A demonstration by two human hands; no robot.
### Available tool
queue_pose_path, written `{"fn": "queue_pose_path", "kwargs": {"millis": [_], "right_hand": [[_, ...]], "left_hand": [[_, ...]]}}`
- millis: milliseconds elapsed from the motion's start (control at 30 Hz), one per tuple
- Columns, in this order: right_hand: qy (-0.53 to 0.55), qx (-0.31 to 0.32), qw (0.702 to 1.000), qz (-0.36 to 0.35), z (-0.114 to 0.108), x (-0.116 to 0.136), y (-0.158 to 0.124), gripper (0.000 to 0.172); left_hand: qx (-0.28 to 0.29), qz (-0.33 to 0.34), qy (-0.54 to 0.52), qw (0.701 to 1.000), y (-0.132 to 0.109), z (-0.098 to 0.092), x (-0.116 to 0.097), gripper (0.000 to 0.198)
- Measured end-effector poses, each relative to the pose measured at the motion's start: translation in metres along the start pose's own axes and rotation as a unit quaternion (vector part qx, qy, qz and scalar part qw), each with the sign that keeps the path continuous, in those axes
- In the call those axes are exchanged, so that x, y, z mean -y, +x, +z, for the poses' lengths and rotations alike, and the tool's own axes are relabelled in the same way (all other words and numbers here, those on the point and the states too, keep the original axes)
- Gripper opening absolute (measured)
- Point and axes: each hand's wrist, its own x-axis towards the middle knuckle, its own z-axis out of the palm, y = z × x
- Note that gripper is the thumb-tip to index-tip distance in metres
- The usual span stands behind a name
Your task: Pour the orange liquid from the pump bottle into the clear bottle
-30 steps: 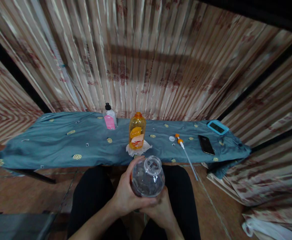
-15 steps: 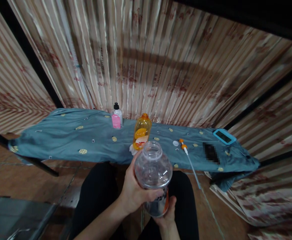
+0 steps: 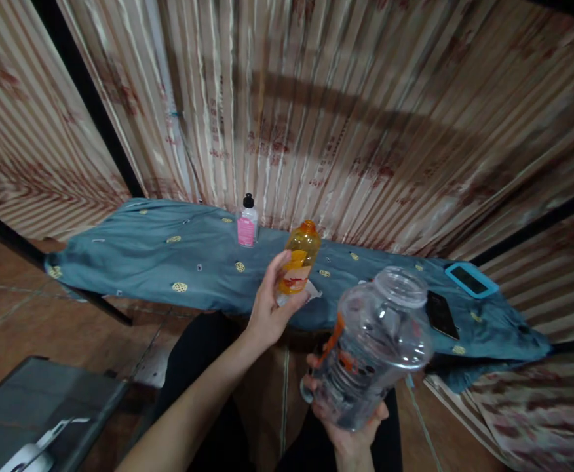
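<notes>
My right hand (image 3: 348, 426) is wrapped round the lower part of a large clear plastic bottle (image 3: 385, 328), which is tilted and has an open, uncapped neck. Orange and black print shows on its side. My left hand (image 3: 270, 305) closes round an amber see-through bottle (image 3: 303, 259) with an orange neck, its fingers on the left side and its thumb across the front. A crumpled white tissue (image 3: 312, 292) lies by the amber bottle's base. The pump seen earlier is mostly hidden behind the clear bottle.
A narrow bench with a blue-green cloth (image 3: 139, 262) spans the view. On it stand a pink-labelled bottle with a black cap (image 3: 246, 226), a dark phone (image 3: 441, 314) and a blue-framed device (image 3: 472, 280). A grey surface (image 3: 36, 413) is at lower left; a pleated curtain hangs behind.
My left hand has left the clear bottle and taken hold of the amber bottle. My right hand has moved the clear bottle to the right and tilted it. The view has shifted left.
</notes>
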Motion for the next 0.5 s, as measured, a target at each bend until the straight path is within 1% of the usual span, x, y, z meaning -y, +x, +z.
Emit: {"fn": "queue_pose_path", "kwargs": {"millis": [67,100,133,200,300,367,500], "right_hand": [[-0.002,0.012,1.0,-0.01,0.003,0.01,-0.001,0.085],[-0.019,0.019,1.0,-0.011,0.005,0.014,-0.002,0.085],[-0.026,0.02,0.999,-0.015,0.007,0.019,-0.003,0.086],[-0.027,-0.04,0.998,-0.031,0.012,0.025,-0.005,0.09],[-0.023,-0.077,0.995,-0.056,0.021,0.028,-0.004,0.093],[-0.018,-0.077,0.995,-0.063,0.025,0.028,-0.001,0.092],[-0.005,-0.046,0.995,-0.084,0.024,0.025,0.012,0.078]], "left_hand": [[-0.087,0.01,0.094,0.992,0.022,-0.007,0.02,0.096],[-0.112,-0.001,0.117,0.987,0.033,-0.01,0.029,0.106],[-0.121,-0.012,0.127,0.984,0.043,-0.013,0.038,0.114],[-0.11,-0.025,0.131,0.985,0.061,-0.015,0.052,0.128],[-0.078,-0.056,0.114,0.989,0.077,-0.014,0.07,0.139],[-0.054,-0.069,0.094,0.992,0.082,-0.012,0.081,0.141],[-0.029,-0.089,0.046,0.995,0.085,-0.009,0.1,0.135]]}}
